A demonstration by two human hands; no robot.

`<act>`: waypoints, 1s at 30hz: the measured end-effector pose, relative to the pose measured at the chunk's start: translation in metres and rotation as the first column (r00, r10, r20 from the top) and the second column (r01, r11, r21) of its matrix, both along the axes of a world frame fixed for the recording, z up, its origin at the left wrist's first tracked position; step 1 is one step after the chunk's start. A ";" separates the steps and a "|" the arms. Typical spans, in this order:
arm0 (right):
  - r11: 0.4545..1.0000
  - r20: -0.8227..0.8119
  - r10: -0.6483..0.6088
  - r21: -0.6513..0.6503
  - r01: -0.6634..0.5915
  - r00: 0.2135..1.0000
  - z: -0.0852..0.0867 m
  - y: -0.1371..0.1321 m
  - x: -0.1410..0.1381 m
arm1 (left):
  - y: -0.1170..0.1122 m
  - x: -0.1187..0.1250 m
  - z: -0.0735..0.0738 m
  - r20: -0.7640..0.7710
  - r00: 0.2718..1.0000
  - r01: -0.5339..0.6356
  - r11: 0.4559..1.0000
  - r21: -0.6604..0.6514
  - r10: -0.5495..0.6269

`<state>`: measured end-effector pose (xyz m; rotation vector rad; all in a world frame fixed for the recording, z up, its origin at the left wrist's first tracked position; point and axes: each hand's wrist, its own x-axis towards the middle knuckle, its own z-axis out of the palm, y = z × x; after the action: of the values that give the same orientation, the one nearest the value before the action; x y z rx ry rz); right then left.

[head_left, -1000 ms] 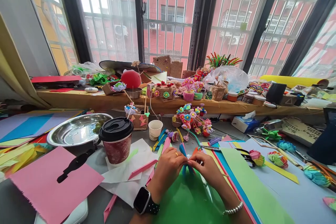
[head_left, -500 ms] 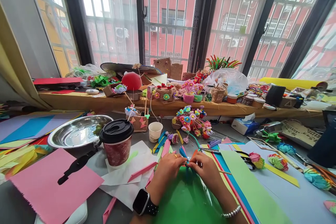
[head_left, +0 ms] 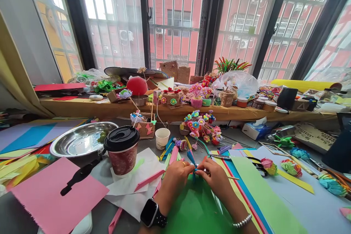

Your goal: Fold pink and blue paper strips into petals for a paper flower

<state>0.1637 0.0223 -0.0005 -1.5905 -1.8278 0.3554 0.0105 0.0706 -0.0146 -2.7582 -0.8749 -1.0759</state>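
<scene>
My left hand (head_left: 175, 180), with a ring and a black smartwatch on the wrist, and my right hand (head_left: 216, 179), with a silver bracelet, meet over a green sheet (head_left: 194, 212). Both pinch a small blue folded paper piece (head_left: 192, 159) whose strips stick up between the fingertips. A thin wooden stick (head_left: 233, 178) pokes out to the right of my right hand. Pink folded strips (head_left: 149, 178) lie just left of my left hand.
A lidded coffee cup (head_left: 122, 148) and a steel bowl (head_left: 79, 139) stand to the left, a torn pink sheet (head_left: 55, 193) nearer. A white paper cup (head_left: 162, 138), paper flower bunch (head_left: 201, 124), scissors (head_left: 253, 161) and coloured sheets (head_left: 263, 193) surround the hands. The windowsill (head_left: 109, 108) is crowded with crafts.
Both hands have stayed together on the blue piece, shifting slightly as the fingers work it. The view has tilted a little; nothing else has moved.
</scene>
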 end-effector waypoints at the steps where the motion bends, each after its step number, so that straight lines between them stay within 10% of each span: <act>1: 1.000 0.010 -0.003 0.007 0.003 1.000 0.001 0.000 -0.001 | -0.001 0.000 0.001 -0.001 1.000 -0.003 1.000 0.006 0.003; 9: 0.989 -0.051 -0.051 0.137 0.058 0.997 0.003 -0.002 -0.002 | -0.012 -0.003 0.022 0.222 0.970 -0.093 0.995 -0.025 0.097; 13: 0.972 -0.223 -0.092 0.192 0.136 0.970 0.006 -0.002 0.002 | -0.012 -0.004 0.027 0.583 0.755 -0.178 0.950 -0.258 0.300; 17: 0.972 -0.382 -0.041 0.200 0.126 0.923 0.010 -0.004 0.003 | -0.004 0.003 0.022 0.667 0.517 0.143 0.714 -0.685 0.537; 21: 0.983 -0.441 0.124 0.174 -0.052 0.889 0.016 -0.008 -0.003 | -0.004 0.011 0.020 0.600 0.531 0.641 0.180 -0.746 0.599; 23: 0.979 -0.436 0.183 0.165 -0.122 0.881 0.017 -0.009 -0.007 | -0.008 0.013 0.024 0.624 0.545 0.729 0.051 -0.682 0.560; 30: 0.975 -0.378 0.199 0.168 -0.145 0.904 0.018 -0.012 -0.010 | -0.015 0.009 0.026 0.697 0.550 0.750 0.095 -0.655 0.460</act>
<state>0.1532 0.0107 0.0171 -1.1660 -1.6405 0.5744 0.0197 0.0559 0.0110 -3.0055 -2.1542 -3.1071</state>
